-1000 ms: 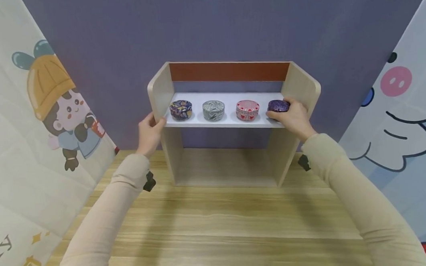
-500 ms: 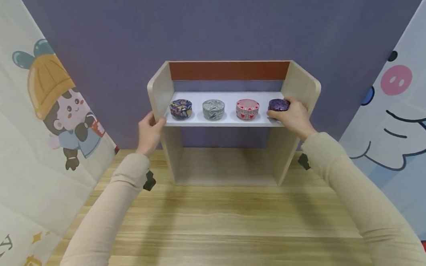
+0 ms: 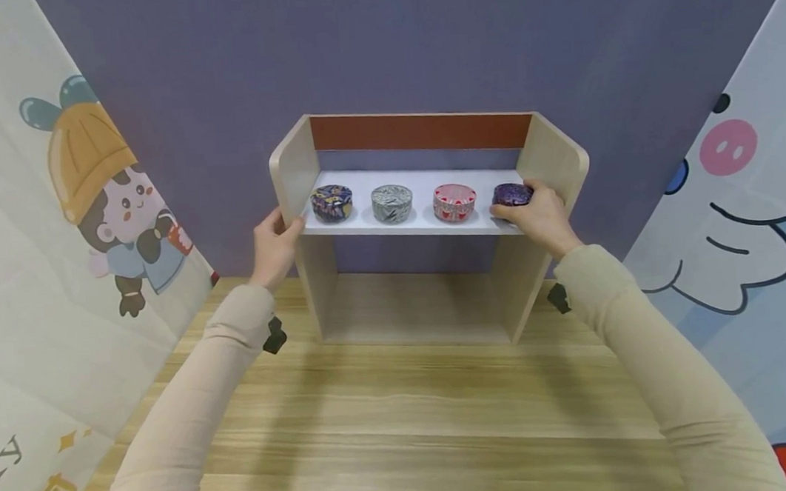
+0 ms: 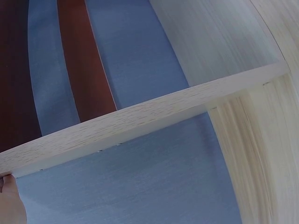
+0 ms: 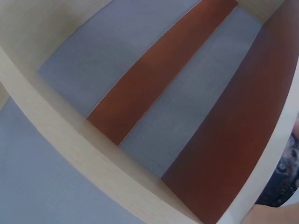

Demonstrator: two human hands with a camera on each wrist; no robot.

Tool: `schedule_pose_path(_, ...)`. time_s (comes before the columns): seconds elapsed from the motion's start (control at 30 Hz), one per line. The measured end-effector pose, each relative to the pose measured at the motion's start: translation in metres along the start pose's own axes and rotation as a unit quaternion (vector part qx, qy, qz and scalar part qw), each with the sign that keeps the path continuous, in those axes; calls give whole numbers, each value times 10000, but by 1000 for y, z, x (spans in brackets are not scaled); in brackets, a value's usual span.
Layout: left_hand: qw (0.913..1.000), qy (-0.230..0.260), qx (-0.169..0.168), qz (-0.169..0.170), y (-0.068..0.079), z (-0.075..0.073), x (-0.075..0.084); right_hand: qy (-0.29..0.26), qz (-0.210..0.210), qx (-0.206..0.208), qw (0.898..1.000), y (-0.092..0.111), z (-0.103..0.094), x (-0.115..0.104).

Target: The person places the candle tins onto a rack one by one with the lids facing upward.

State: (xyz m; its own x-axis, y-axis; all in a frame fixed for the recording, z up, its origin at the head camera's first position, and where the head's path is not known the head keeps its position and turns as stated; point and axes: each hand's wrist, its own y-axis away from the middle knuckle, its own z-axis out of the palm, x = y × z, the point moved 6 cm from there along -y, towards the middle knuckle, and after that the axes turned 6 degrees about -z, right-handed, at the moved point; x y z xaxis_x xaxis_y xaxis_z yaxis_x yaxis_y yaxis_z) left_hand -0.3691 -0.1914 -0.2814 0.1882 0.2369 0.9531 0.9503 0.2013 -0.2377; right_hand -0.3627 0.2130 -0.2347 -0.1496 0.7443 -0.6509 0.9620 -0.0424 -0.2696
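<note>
A small wooden shelf unit (image 3: 561,151) bears a row of round patterned tins on its white upper board (image 3: 365,230). At the right end, my right hand (image 3: 543,219) holds a dark purple tin (image 3: 512,193), thumb at its front and fingers at its right side. That dark floral tin (image 5: 284,175) shows only partly in the right wrist view. My left hand (image 3: 274,248) grips the front edge of the left side panel (image 3: 289,173), with the thumb by the board's left end. In the left wrist view, little of this hand (image 4: 10,205) shows beside the panel edge.
Left to right stand a blue-and-yellow tin (image 3: 331,204), a grey leaf-patterned tin (image 3: 392,204) and a pink tin with red hearts (image 3: 454,203). The unit stands on a wood-grain table (image 3: 402,415) before a blue-grey backdrop (image 3: 409,44). Printed cloths hang at both sides.
</note>
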Motion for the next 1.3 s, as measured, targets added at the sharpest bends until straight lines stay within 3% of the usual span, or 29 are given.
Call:
schedule_pose_path(0.47, 10000, -88, -45, 11, 2, -1, 0, -110, 52, 16, 9999, 0, 0, -2)
schedule_pose_path(1.0, 9995, -257, -199, -8, 0, 0, 5, -552, 127, 345, 9978, 0, -6, -2)
schedule_pose_path(1.17, 9995, -299, 9, 44, 1, -5, 9, -891, -132, 651, 9938, 5, -10, -9)
schedule_pose_path(1.3, 9971, 6, 703, 307, 7, -18, 19, -1183, -399, 1051, 9866, 13, -19, -16)
